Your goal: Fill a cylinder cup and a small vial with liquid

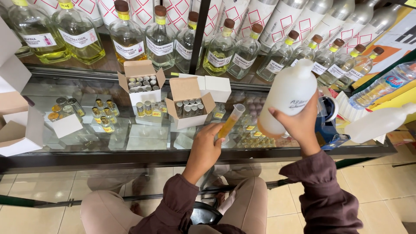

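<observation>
The left hand point(207, 147) is closed around the lower part of a slim clear measuring tube point(229, 122), tilted and part-filled with amber liquid, its open lip pointing up and to the right. Just right of it, the right hand point(299, 125) grips a frosted white plastic bottle point(289, 96) from behind, fingers wrapped on its lower body; a little amber liquid shows at the bottle's base. Tube and bottle sit near each other but apart.

Both hands hover over a glass counter top point(143, 143), near its dark front edge; bare glass lies directly left of the left hand. Beyond the left hand stand two open white cardboard boxes point(187, 104) holding small metal-capped vials, with a closed white box behind them. Further left are loose small vials point(104, 117) of yellow liquid, too many and too small to count surely. Right of the right hand sits a blue tape dispenser point(329, 125), then a second frosted bottle point(377, 123) lying on its side and a clear water bottle point(383, 84). Along the far shelf runs a row of about twelve corked glass bottles point(160, 41) with pale yellow contents.
</observation>
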